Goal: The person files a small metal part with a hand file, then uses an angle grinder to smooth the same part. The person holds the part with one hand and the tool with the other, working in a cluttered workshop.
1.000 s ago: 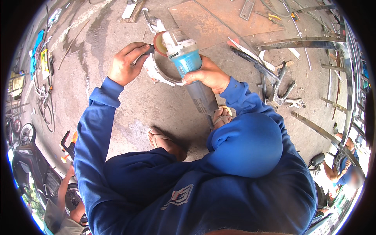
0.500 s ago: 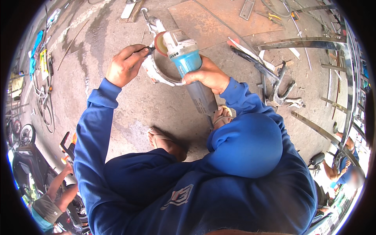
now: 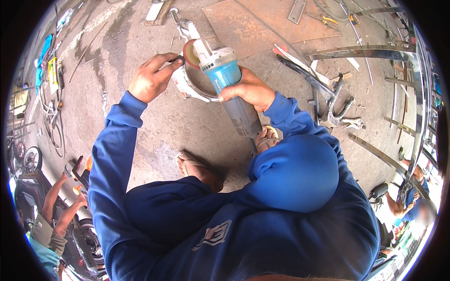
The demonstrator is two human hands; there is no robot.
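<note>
A workshop, seemingly for metalwork — the stained concrete floor bears a rusty metal sheet at the top and a scrap frame right of centre. Long metal bars line the right, a motorcycle stands lower left — and a power grinder shows upper centre.

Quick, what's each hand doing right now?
Left hand: closed, pinching a small dark piece.
Right hand: closed around the blue and grey angle grinder.
</note>
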